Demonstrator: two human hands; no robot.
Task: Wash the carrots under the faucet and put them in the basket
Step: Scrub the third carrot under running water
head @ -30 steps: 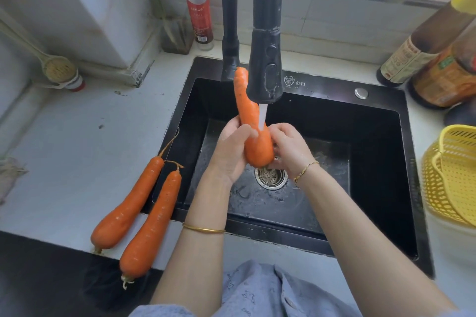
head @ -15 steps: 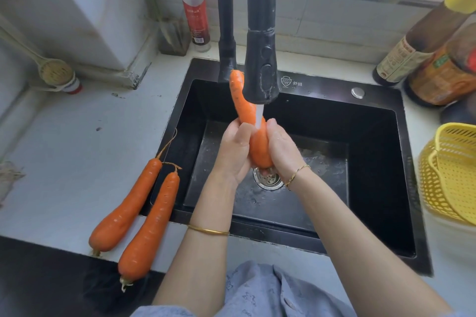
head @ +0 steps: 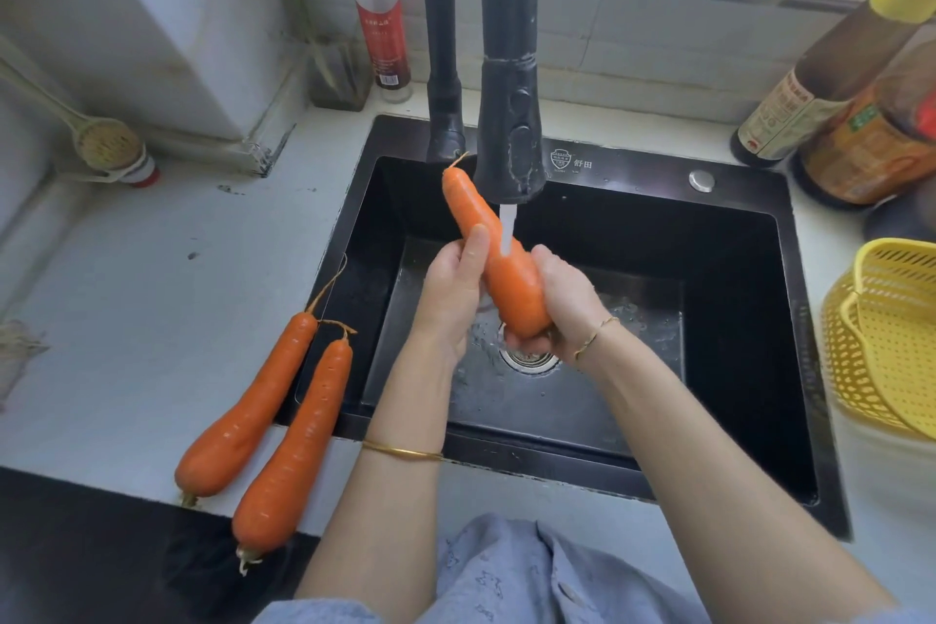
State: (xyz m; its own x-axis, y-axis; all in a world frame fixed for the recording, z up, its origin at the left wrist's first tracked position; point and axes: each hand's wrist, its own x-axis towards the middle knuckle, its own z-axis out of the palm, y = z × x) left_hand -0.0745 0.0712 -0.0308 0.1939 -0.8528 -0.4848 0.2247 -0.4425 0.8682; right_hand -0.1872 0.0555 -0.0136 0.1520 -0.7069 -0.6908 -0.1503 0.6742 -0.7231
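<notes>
The stiff, probably slippery wet carrot (head: 511, 286) is gripped mid-length by the left hand (head: 451, 302), its thick end by the right hand (head: 570, 307).

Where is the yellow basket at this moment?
In the head view, the yellow basket stands at the right edge of the picture, on the white counter just right of the black sink, in front of the brown bottles.

two carrots (head: 263, 421) left of sink (head: 734, 370), basket (head: 886, 340) right
</notes>
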